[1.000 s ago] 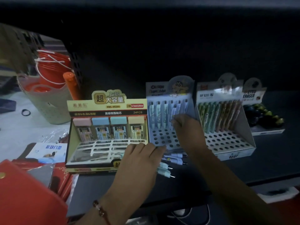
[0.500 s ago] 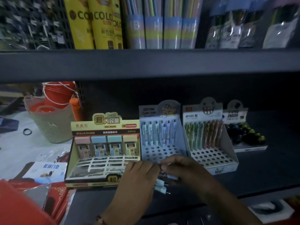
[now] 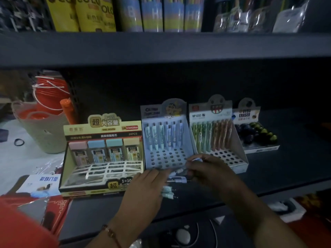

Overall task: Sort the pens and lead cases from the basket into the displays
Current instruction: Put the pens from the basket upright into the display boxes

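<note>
Your left hand (image 3: 145, 192) lies palm down on the dark shelf (image 3: 268, 169), wrist braceleted, fingers curled over a bundle of pens (image 3: 169, 193); two pale green tips and one pale blue barrel poke out to its right, and more may be hidden under the palm. Your right hand (image 3: 213, 171) hovers just in front of the blue pen display (image 3: 166, 138), its fingertips pinching one pale pen (image 3: 196, 160) held roughly level, above the display's front edge.

That blue display holds six pens standing in its back row; the holes in front of them are open. To its right, touching it, a second pen display (image 3: 216, 133) carries green and orange pens in its back rows, too tightly packed to count. Further right sits an eraser box (image 3: 254, 135). To the left of the blue display, the lead case display (image 3: 103, 153) shows four lead cases (image 3: 105, 151) upright in its rear row: pink, two blue, one yellow. Beyond it, off the shelf, stands the beige basket (image 3: 44, 133) with orange items inside.
</note>
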### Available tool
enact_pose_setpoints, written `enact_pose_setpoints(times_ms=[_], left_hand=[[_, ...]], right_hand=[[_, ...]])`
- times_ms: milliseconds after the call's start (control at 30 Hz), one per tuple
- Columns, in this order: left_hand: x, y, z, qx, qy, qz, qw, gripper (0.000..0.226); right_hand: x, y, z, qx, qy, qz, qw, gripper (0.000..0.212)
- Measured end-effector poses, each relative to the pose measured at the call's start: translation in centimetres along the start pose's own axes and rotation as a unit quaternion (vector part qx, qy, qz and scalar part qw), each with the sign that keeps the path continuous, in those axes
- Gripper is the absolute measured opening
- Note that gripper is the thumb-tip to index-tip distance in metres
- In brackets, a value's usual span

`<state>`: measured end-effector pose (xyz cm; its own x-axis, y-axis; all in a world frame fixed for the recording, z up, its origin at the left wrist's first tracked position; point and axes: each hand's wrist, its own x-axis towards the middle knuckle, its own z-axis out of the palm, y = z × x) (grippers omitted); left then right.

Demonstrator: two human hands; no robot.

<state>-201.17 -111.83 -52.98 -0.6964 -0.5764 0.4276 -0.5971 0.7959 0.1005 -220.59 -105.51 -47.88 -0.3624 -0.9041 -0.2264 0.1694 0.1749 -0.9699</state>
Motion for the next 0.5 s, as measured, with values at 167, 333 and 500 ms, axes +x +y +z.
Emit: enact_pose_setpoints(times_ms=[167, 333, 500], left_hand=[[0.0, -0.4, -0.5, -0.002, 0.003, -0.022, 1.0, 0.084], [-0.3, -1.2, -0.4, 0.001, 0.015, -0.041, 0.999, 0.083], [-0.3, -1.3, -0.4, 0.01, 0.01, -0.048, 0.999, 0.086]], right_hand=[[1.4, -0.2, 0.6, 0.118, 0.011, -0.003, 0.993, 0.004], [1.9, -0.9, 1.3, 0.121, 0.058, -0.111, 0.985, 0.014], [2.7, -1.2, 1.7, 0.032, 0.135, -0.252, 0.958, 0.016]])
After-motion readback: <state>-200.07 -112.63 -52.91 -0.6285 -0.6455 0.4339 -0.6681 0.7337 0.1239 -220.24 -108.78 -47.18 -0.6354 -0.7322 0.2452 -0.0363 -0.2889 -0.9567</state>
